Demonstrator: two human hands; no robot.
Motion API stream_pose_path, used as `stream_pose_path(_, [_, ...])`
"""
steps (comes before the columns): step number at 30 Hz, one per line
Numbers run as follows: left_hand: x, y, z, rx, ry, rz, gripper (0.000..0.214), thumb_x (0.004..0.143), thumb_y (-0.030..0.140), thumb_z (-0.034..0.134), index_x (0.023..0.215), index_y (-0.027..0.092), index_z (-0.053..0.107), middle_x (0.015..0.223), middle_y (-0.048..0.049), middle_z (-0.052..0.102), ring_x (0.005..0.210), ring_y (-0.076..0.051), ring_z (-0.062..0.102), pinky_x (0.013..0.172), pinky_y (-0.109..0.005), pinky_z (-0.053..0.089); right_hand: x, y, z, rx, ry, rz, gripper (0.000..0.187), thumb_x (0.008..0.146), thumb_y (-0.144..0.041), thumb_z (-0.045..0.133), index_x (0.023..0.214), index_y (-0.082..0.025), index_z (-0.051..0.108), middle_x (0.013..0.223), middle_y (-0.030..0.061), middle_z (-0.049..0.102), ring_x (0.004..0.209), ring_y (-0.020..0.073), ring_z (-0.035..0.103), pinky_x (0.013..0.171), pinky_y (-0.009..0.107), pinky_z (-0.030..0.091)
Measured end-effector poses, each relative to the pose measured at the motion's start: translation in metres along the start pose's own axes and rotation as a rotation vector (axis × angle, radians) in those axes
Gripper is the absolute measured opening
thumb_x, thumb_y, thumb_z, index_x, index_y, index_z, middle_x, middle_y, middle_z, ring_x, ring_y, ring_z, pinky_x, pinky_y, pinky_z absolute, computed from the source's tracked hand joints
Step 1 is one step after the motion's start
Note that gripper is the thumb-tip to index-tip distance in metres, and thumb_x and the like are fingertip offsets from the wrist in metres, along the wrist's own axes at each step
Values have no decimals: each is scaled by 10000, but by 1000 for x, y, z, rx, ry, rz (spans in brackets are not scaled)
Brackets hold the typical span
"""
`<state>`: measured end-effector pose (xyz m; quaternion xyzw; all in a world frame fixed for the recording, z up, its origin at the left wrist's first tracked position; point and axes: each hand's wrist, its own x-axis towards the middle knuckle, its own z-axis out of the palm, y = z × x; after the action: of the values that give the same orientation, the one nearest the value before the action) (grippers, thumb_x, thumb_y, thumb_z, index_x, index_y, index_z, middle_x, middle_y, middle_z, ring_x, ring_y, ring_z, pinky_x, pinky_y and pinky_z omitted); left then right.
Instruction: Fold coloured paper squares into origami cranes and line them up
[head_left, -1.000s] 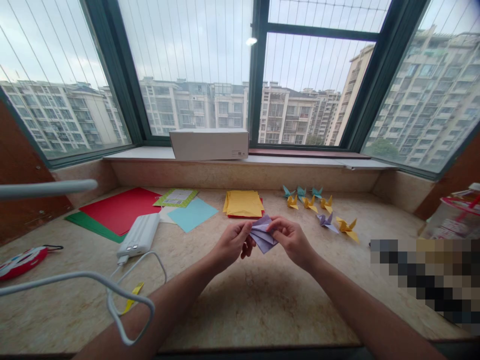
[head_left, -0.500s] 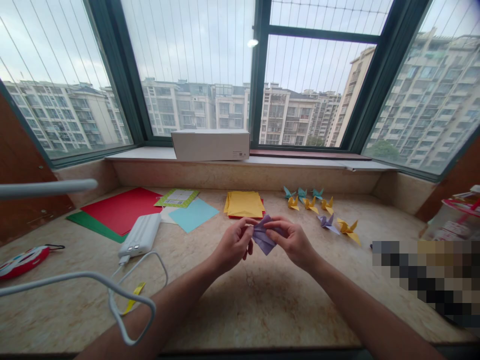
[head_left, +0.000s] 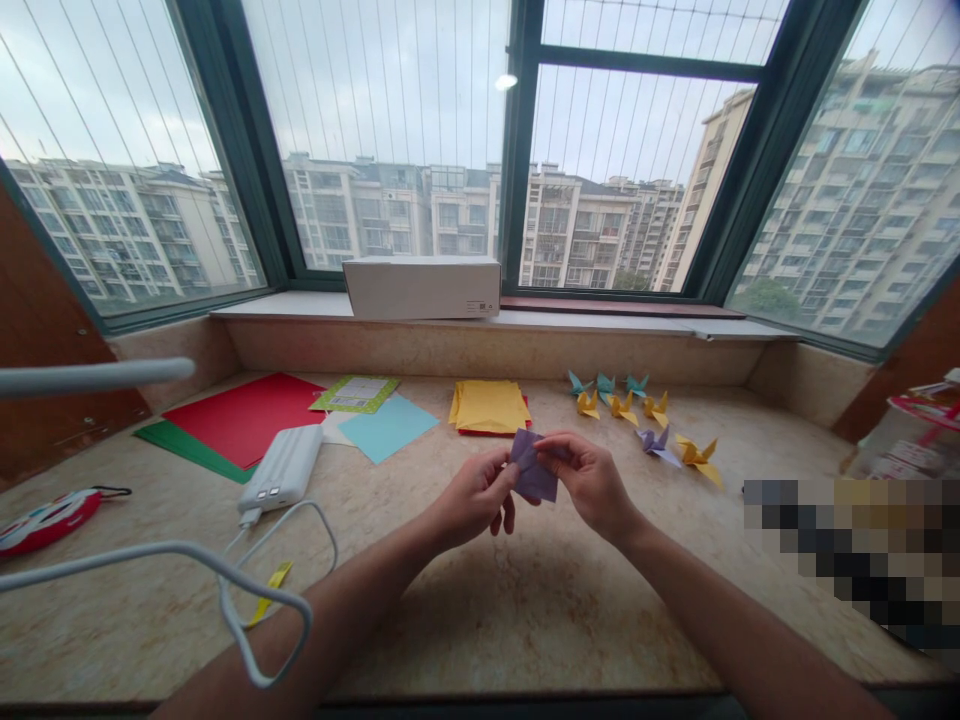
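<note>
Between my two hands is a small folded piece of purple origami paper (head_left: 536,475), held up above the stone counter. My left hand (head_left: 480,495) pinches its left side, thumb in front and fingers behind. The thumb and fingertips of my right hand (head_left: 589,480) grip the upper right part, hiding that corner. Just beyond the hands sits a stack of yellow paper (head_left: 490,408) with red sheets under it. To the right stand folded paper cranes: teal ones (head_left: 605,387), yellow ones (head_left: 622,408), a purple one (head_left: 657,446) and a larger yellow one (head_left: 699,456).
Red (head_left: 247,415), green and light blue sheets (head_left: 390,428) lie at the left. Near them rests a white power bank (head_left: 283,468) with a looping white cable (head_left: 180,549). A white box (head_left: 421,290) stands on the sill. A plastic container (head_left: 911,440) is at the far right.
The purple paper has turned in my hands, so it now shows a squarer face instead of a downward point. My left hand has shifted slightly right.
</note>
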<state>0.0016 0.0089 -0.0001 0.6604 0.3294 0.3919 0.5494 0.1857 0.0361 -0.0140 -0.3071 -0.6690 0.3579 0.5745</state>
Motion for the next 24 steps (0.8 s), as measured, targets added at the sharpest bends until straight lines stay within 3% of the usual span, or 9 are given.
stream_pose_path(3, [1,-3,1,25,19,-35,441,928,562,440,957,136,551,668,-28,672,344,-73,521,302,-153,334,-3,0,3,26,-37,8,171,813,-340,717,933,-218,712,1011,60,673,940,201,650,827,323,546])
stream_pose_path(8, [3,-2,3,61,200,18,462,935,576,407,805,151,536,479,48,537,298,-62,423,295,-159,257,-4,0,3,105,-106,130,386,781,-386,758,1086,-225,586,891,39,701,819,187,665,748,316,552])
stream_pose_path(18, [1,-4,7,66,223,26,404,943,560,391,839,184,496,403,108,389,295,-69,329,313,-173,215,-4,-4,7,28,-22,210,319,707,-459,790,784,-177,661,702,8,664,645,151,610,597,269,492])
stream_pose_path(24, [2,-7,5,105,210,36,384,938,541,416,826,184,503,459,102,370,344,-69,327,363,-199,242,-4,-8,6,27,-28,289,379,701,-522,776,755,-159,680,665,25,679,589,152,601,553,271,472])
